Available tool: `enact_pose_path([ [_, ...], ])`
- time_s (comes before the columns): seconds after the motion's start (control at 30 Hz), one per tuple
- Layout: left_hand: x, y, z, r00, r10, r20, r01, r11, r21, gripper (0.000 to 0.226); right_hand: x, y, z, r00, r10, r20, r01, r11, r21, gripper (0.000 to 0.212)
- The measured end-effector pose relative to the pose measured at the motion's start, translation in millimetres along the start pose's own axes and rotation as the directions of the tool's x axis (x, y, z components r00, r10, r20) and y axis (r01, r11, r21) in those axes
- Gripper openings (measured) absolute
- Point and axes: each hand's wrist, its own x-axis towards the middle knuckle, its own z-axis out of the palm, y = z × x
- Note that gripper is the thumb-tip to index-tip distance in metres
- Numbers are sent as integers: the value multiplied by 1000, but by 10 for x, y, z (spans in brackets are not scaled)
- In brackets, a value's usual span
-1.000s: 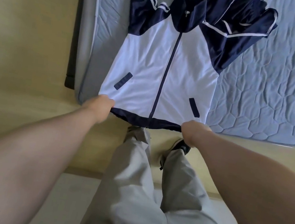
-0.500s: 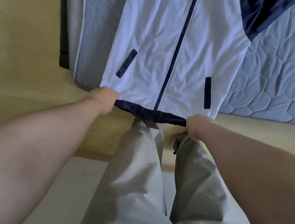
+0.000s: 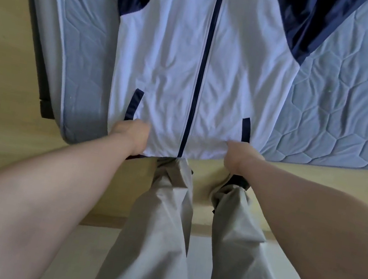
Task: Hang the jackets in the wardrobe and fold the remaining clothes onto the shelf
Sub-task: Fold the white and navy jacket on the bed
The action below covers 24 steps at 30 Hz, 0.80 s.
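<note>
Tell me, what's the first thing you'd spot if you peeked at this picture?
The big white and navy jacket jumps out first. It is spread flat on the pale blue quilted mattress, with a dark zip running down its middle. Next you notice the left hand and right hand, each gripping the jacket's bottom edge at the near side of the mattress.

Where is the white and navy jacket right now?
In the head view the jacket lies zipped on the quilted mattress, near its left corner, with its hem at the near edge gripped by the left hand and right hand.
</note>
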Motion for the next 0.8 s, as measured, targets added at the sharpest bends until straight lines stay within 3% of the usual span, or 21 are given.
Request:
enact_pose_path([
  [0.2,234,335,-996,983,116,-141,-134,984,-121,27,129,257,-930,975,110,-194,-35,936,352,36],
  [0.37,582,956,-1921,931,143,-336,-231,943,-239,34,494,701,-1821,854,378,-359,-11,701,713,37],
  [0.43,765,1235,-2270,895,149,-420,-278,924,-264,33,656,906,-2164,816,480,-322,44,504,863,31],
  [0.53,1056,1600,-2712,831,105,-546,-345,867,-359,28,823,1118,-2604,868,449,-211,202,68,977,19],
  [0.6,1232,1808,-2926,823,-9,-567,-324,814,-483,26,846,1255,-2819,928,333,-167,240,-192,952,8],
  [0.67,1372,1956,-3057,853,-140,-503,-239,752,-614,25,815,1395,-2983,978,150,-144,194,-413,890,13],
  [0.73,1449,2061,-3154,875,-232,-425,-152,702,-696,23,735,1544,-3113,981,-36,-192,138,-564,814,27],
  [0.8,1470,2162,-3247,885,-277,-375,-110,657,-746,20,666,1707,-3188,958,-144,-246,101,-636,765,28],
])
